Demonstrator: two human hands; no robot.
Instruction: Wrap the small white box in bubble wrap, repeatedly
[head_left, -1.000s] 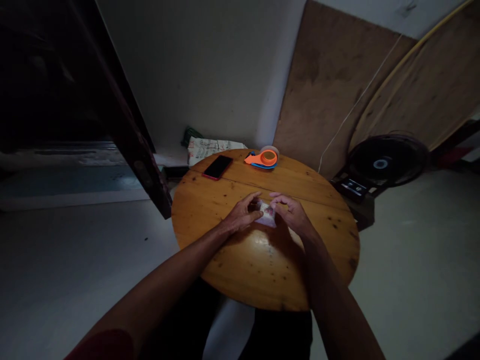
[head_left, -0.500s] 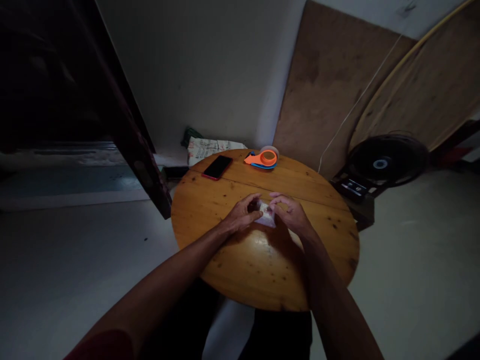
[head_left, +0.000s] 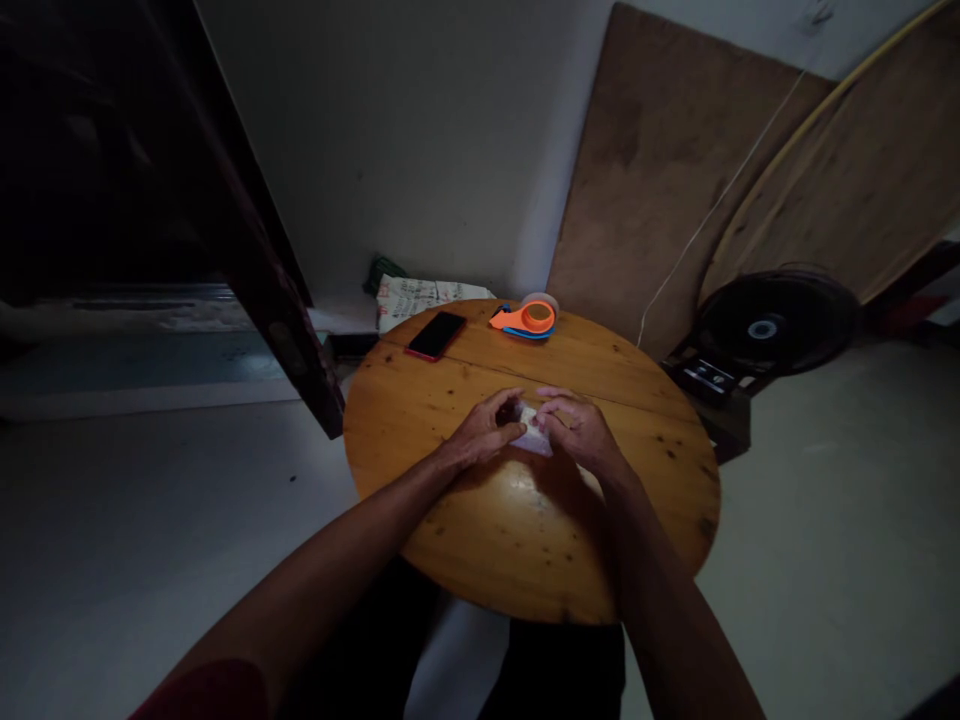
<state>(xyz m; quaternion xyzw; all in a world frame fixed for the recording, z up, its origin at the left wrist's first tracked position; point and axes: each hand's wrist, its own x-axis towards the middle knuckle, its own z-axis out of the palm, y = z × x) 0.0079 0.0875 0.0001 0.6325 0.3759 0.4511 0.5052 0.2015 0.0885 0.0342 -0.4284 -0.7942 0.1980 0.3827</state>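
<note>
Being gripped by the left hand [head_left: 480, 434] over the table [head_left: 480, 560], the packet [head_left: 535, 441] could be crumpled by overtight squeezing; whether it is pinched by the right hand [head_left: 586, 432], fingers curled, cannot be told.

A small, whitish, roughly four-sided packet with a pale, slightly glossy, clear-looking surface [head_left: 535, 440] is held above or on the round, varnished yellow-brown wooden table [head_left: 420, 400]; whether the wood is touched cannot be told. Its broad face is turned upward, and its outline is slightly slanted. A small reddish patch is shown near its upper right part, where any print is too small to be read. Its left side is pressed by the thumb of the left hand [head_left: 480, 436], and its right edge is met by the fingertips of the right hand [head_left: 583, 432].
</note>
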